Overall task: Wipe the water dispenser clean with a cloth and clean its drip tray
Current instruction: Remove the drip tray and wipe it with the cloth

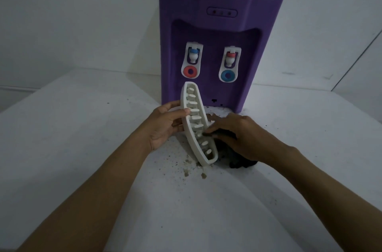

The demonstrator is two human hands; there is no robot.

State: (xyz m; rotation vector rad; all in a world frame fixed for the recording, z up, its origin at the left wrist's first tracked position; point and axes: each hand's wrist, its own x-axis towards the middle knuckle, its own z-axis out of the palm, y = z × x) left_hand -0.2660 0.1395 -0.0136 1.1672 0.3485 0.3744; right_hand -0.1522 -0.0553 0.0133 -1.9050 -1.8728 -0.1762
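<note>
Fingers [179, 111] of the left hand [165, 123] pinch the drip tray [194, 116], thumb over its near rim and the others behind its outer wall. The right hand [237, 138] lies at 3 o'clock of the tray, its fingers [215, 130] close together and fairly flat on a dark cloth [239, 164], their tips touching the tray's pegged inner side.

A white tabletop [82, 138] fills the lower part of the view and meets white walls. At 12 o'clock on it stands the water dispenser [217, 24], upright, with a purple front and a white top. Its recess holds two taps: the one at 11 o'clock [193, 59] has a blue cap and a red ring, the one at 1 o'clock [230, 63] a red cap and a blue ring. Above them sits a small indicator panel [221, 12].

The tray is out of the dispenser, near the middle of the view just in front of the dispenser's base. It is tipped up on its lower end, which touches the tabletop at 6 o'clock, while the upper end leans toward 12 o'clock. The cloth is bunched under the right palm, sticking out at 5 o'clock. Brown crumbs [190, 169] lie scattered on the tabletop around the tray's lower end.
</note>
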